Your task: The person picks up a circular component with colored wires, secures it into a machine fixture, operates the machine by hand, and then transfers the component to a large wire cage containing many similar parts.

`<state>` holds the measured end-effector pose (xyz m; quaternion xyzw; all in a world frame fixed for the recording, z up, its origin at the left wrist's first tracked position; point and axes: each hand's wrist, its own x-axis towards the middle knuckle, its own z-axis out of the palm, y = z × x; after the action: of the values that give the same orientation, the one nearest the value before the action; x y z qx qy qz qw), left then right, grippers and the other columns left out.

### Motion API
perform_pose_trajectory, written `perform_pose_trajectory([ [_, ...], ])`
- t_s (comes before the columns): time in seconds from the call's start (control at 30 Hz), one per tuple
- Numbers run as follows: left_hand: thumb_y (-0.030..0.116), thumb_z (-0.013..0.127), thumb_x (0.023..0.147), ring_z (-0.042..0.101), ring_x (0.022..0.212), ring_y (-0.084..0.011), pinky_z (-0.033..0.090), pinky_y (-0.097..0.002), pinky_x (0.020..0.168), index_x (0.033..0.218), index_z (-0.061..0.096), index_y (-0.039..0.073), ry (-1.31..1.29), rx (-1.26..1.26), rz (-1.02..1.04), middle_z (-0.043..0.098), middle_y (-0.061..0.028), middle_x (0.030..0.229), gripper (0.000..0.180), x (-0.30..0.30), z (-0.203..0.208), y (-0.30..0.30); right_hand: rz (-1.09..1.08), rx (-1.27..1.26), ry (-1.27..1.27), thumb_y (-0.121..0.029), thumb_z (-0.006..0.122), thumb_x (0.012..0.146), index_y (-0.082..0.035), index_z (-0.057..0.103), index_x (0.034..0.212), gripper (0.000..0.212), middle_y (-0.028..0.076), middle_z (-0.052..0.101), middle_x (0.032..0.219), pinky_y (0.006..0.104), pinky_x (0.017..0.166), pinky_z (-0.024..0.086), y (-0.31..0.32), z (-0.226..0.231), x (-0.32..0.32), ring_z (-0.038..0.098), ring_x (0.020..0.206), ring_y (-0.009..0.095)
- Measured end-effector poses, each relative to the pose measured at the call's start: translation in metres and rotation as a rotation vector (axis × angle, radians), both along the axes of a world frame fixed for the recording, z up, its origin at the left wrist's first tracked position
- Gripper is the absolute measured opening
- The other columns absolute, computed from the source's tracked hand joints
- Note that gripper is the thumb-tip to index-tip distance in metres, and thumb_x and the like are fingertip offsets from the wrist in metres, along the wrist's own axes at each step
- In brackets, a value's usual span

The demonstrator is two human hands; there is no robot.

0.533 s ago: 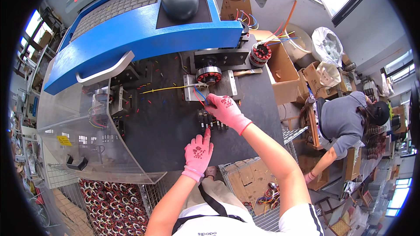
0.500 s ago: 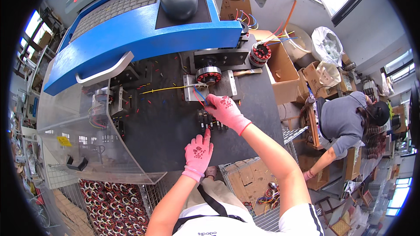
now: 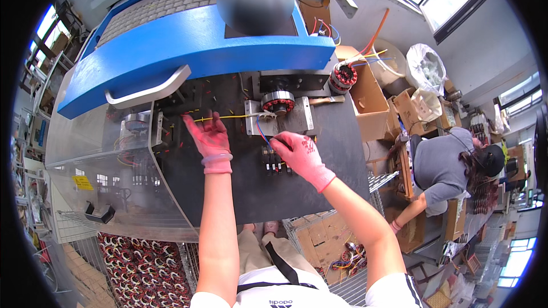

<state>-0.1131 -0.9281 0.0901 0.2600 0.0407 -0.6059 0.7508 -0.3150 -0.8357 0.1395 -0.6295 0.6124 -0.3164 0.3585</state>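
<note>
My right hand (image 3: 299, 155), in a pink glove, is closed with its fingertips pinched at the ends of a blue wire and a red wire (image 3: 262, 130). They run down from a round motor stator (image 3: 278, 102) with red windings, mounted on a metal fixture (image 3: 299, 118). Just below those fingertips sits a row of small black clip terminals (image 3: 269, 162), partly covered by the hand. My left hand (image 3: 210, 140), also gloved, is open, palm up, with fingers apart beside the free end of a yellow wire (image 3: 231, 117). Whether it touches the wire is unclear.
Above the black worktop (image 3: 240, 194) juts a blue machine frame (image 3: 194, 51) with a handle. A clear guard (image 3: 114, 188) stands at the left. Another stator (image 3: 343, 75) sits by a cardboard box (image 3: 370, 108) at the right. A co-worker (image 3: 445, 165) bends over farther right.
My left hand has moved from the clip terminals up and left to the yellow wire, and its fingers have spread. My right hand stays by the blue and red wires, slightly lower.
</note>
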Motion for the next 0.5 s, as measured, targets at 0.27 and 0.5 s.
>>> perform_pose_trajectory([
  [0.27, 0.024, 0.053, 0.097, 0.057, 0.075, -0.0093, 0.047, -0.0221, 0.064, 0.122, 0.056, 0.003, -0.842, -0.395, -0.664, 0.061, -0.003, 0.095, 0.033, -0.043, 0.047, 0.13, 0.127, 0.585, -0.921, -0.03, 0.062, 0.092, -0.004, 0.064, 0.092, 0.026, -0.005, 0.056, 0.071, 0.0204, 0.049, 0.034, -0.02, -0.017, 0.006, 0.046, 0.058, 0.003],
  [0.5, 0.034, 0.067, 0.081, 0.058, 0.096, -0.0267, 0.05, -0.039, 0.079, 0.136, 0.047, 0.009, -2.117, -0.421, -0.633, 0.051, -0.0091, 0.113, 0.063, -0.044, -0.005, 0.175, 0.088, 0.031, -0.013, -0.016, 0.064, 0.085, -0.001, 0.056, 0.091, 0.018, 0.014, 0.063, 0.072, 0.0383, 0.062, 0.049, -0.012, -0.022, -0.018, 0.063, 0.067, 0.029],
])
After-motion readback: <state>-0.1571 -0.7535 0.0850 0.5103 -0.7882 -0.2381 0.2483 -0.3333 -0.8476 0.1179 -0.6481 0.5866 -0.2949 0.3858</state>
